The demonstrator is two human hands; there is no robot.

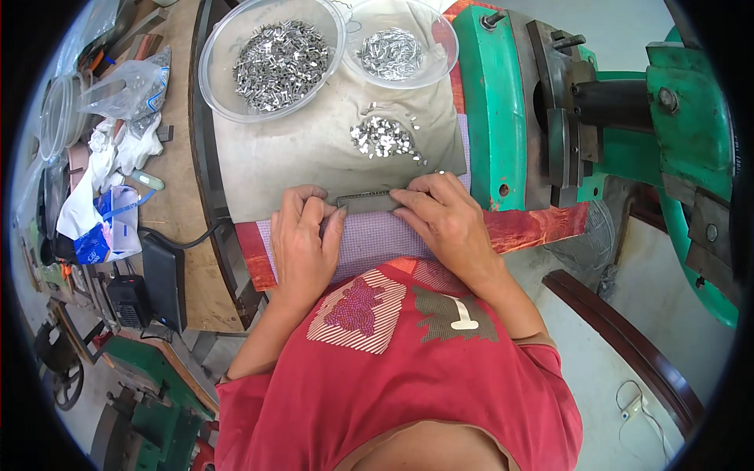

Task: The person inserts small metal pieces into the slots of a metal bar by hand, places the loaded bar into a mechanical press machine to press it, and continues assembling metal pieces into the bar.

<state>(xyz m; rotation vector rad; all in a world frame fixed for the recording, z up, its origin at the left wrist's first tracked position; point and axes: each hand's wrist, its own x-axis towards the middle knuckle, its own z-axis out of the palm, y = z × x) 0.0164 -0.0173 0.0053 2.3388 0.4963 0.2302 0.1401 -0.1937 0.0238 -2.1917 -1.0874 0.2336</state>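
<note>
1. The near side of a narrow grey bar [371,203], dark along its far edge, is seen between the two hands; its left end is pinched by the fingers of the left hand [302,235]; its right end is gripped by the fingers of the right hand [446,212], with the thumb set on the near side.
2. The bar is positioned at the near edge of a beige cloth [275,169]; a purple checked cloth [373,235] is exposed just nearer the body; a red wood-patterned counter [542,228] is partly covered by both.
3. Beyond the bar, a loose pile of small metal pieces [382,139] is spread on the beige cloth; it is touched by neither hand.
4. Farther off, two clear round tubs are noted side by side; the large tub [216,82] is part-filled with dull grey pieces [281,67]; the small tub [441,51] is stocked with brighter silver pieces [390,53].
5. To the right, a green machine [492,118] is stationed; to the left, a clear plastic bag [133,88] and a blue-and-white packet [118,228] are observed on a wooden surface [174,188].
</note>
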